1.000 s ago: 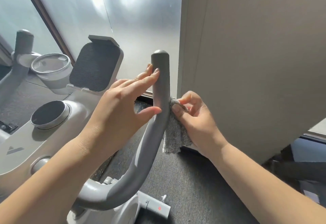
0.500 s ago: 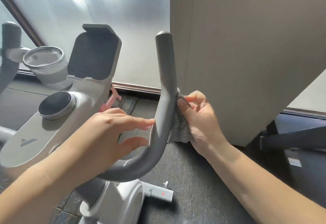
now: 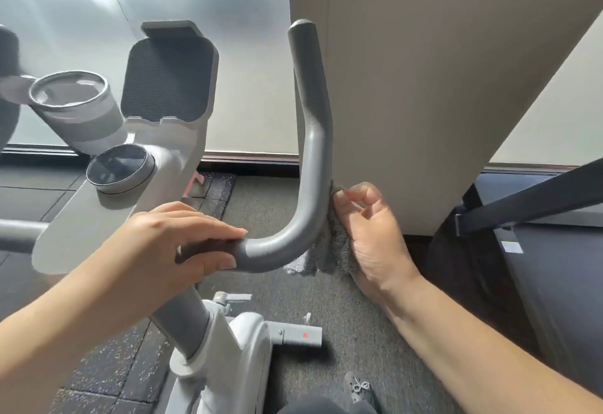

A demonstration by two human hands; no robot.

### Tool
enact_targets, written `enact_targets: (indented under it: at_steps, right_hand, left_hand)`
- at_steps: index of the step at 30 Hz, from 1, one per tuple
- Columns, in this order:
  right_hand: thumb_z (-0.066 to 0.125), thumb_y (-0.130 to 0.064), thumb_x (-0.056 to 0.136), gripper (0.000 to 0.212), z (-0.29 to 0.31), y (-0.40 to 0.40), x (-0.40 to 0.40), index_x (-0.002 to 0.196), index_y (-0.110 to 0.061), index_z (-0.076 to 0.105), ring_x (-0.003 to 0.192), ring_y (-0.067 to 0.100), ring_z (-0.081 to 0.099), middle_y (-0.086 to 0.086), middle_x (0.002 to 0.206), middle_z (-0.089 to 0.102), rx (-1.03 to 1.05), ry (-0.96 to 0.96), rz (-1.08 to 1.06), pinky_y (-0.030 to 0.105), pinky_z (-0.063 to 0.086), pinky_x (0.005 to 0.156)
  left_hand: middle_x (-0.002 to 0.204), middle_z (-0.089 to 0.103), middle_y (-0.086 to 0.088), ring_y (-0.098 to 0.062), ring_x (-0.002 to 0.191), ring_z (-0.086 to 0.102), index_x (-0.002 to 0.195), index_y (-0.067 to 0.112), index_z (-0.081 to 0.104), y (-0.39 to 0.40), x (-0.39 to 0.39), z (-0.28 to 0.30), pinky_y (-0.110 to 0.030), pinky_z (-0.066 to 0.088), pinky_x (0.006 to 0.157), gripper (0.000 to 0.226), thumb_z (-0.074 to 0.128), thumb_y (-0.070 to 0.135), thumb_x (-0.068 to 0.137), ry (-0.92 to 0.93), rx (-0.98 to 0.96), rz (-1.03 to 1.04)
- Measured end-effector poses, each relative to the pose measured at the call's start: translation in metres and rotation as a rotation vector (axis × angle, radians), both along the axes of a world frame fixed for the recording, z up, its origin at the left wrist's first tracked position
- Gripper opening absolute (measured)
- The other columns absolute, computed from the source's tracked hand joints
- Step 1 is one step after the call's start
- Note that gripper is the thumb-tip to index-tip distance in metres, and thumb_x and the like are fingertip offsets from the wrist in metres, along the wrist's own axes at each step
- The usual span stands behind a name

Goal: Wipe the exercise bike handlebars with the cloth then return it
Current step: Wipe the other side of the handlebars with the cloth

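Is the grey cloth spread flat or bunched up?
Bunched up: the right hand presses the cloth in folds against the handlebar.

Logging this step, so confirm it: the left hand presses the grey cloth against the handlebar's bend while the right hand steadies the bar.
Hands are swapped. In the head view, the right hand presses the grey cloth against the handlebar bend, while the left hand steadies the bar.

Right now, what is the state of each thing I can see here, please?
Left hand: grips the handlebar's lower bend.
Right hand: presses the cloth on the bar.
Cloth: bunched between hand and bar.
Handlebar: upright, its top bare.
Cup holder: holds nothing.
Tablet holder: holds nothing.
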State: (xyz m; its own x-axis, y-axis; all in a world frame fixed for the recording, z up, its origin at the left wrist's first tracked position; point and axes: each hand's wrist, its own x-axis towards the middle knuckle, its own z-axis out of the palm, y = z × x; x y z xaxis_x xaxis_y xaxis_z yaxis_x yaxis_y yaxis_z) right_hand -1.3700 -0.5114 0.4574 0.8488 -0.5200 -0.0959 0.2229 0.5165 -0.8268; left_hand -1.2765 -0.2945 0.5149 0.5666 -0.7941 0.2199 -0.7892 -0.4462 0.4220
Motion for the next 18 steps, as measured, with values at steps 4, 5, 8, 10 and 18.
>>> enact_targets:
  at_steps: [4,5,8,10,18]
  right_hand:
    - [0.057,-0.01,0.089,0.015,0.002,0.01,-0.009,0.076,-0.016,0.052,0.062,0.014,0.06,0.002,0.065,0.066,-0.018,0.017,-0.062,0.028,0.053,0.063]
    - [0.055,-0.007,0.091,0.017,0.007,0.006,-0.003,0.075,-0.015,0.053,0.06,0.012,0.062,-0.001,0.062,0.067,-0.038,0.027,-0.089,0.025,0.055,0.06]
    - [0.058,-0.011,0.092,0.019,0.026,-0.005,0.013,0.075,-0.017,0.052,0.063,0.01,0.063,-0.007,0.059,0.068,-0.129,0.069,-0.171,0.032,0.054,0.069]
    - [0.059,-0.014,0.091,0.02,0.026,-0.006,0.016,0.073,-0.02,0.053,0.065,0.013,0.061,-0.008,0.06,0.067,-0.19,0.104,-0.194,0.038,0.052,0.074]
    - [0.06,-0.017,0.091,0.023,-0.003,0.026,-0.021,0.07,-0.027,0.056,0.07,0.026,0.056,0.007,0.068,0.064,-0.291,0.158,-0.156,0.042,0.046,0.071]
  left_hand:
    - [0.1,0.065,0.025,-0.003,0.101,0.055,0.11,0.047,0.062,0.01,0.001,-0.008,-0.014,0.041,0.084,0.044,0.057,0.059,0.067,-0.004,-0.009,-0.024]
    - [0.102,0.064,0.026,-0.001,0.102,0.054,0.111,0.048,0.061,0.01,0.001,-0.009,-0.011,0.039,0.085,0.045,0.057,0.059,0.067,-0.009,-0.01,-0.028]
    - [0.112,0.056,0.031,0.005,0.102,0.048,0.107,0.046,0.065,0.012,0.001,-0.01,-0.003,0.033,0.085,0.042,0.056,0.057,0.067,-0.045,-0.016,-0.05]
    - [0.114,0.054,0.032,0.005,0.102,0.049,0.108,0.042,0.066,0.014,0.001,-0.011,-0.004,0.034,0.086,0.043,0.056,0.055,0.069,-0.046,-0.043,-0.054]
    - [0.101,0.059,0.03,0.003,0.1,0.051,0.107,0.04,0.067,0.014,0.003,-0.012,-0.002,0.034,0.084,0.04,0.067,0.045,0.067,-0.029,-0.068,-0.067]
